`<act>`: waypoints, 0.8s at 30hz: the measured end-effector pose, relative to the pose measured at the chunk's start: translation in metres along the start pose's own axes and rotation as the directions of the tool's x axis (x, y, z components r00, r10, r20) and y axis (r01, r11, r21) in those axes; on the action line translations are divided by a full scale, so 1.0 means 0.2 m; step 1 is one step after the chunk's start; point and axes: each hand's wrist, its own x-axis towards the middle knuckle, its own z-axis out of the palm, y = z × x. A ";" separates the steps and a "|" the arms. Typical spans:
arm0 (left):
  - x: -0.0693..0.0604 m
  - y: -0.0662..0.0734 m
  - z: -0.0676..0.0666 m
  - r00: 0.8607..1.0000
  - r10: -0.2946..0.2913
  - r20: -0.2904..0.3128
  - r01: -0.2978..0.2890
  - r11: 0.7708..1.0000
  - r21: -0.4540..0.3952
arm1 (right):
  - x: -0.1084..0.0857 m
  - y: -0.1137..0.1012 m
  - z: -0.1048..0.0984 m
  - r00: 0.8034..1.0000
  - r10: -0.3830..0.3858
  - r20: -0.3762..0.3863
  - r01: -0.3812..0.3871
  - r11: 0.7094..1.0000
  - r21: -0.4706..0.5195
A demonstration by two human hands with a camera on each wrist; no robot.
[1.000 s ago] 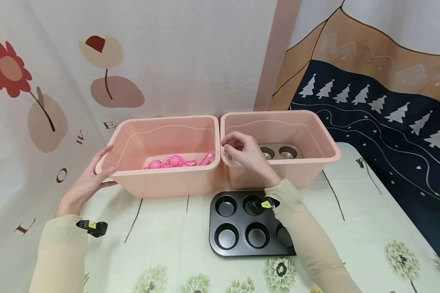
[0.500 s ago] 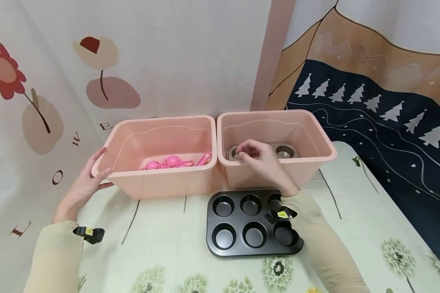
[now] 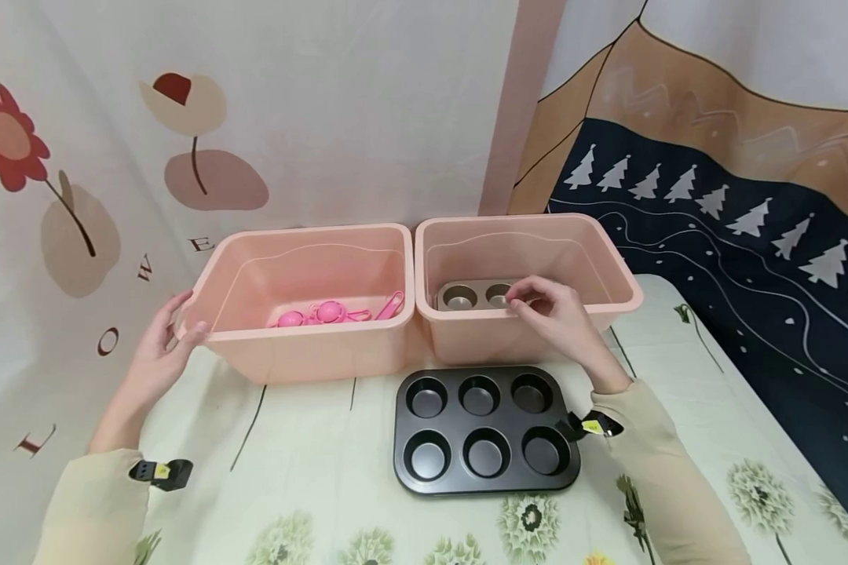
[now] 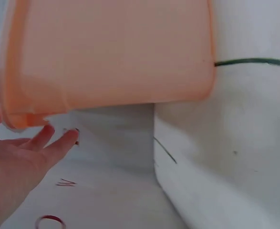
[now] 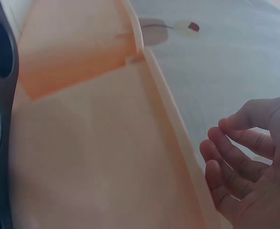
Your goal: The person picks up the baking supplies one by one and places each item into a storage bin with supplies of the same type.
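Observation:
My left hand (image 3: 154, 365) is at the left corner of the left pink bin (image 3: 311, 355), its fingers and thumb spread around the corner. In the left wrist view the fingers (image 4: 58, 145) reach straight below the bin's rim; contact is hard to judge. Pink measuring spoons (image 3: 330, 312) lie inside this bin. Over the front rim of the right pink bin (image 3: 484, 345) is my right hand (image 3: 564, 326), fingers loosely bent and holding nothing, as the right wrist view shows. Inside that bin lies a silver muffin tin (image 3: 478, 297), partly hidden by the hand and front wall.
A black muffin tin (image 3: 455, 424) with several cups lies on the floral tablecloth (image 3: 311, 471) in front of the bins. The two bins stand side by side against a printed curtain (image 3: 367, 118). Dark printed cloth (image 3: 714, 259) hangs at the right.
My right hand has moved rightward along the right bin's front rim, uncovering the left cups of the silver muffin tin and the black tin. My left hand stays by the left bin's corner.

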 end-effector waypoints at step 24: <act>-0.15 0.27 0.09 0.974 0.133 -0.184 -0.098 0.977 0.188 | -0.21 0.17 -0.38 0.961 0.027 -0.275 -0.100 0.961 -0.257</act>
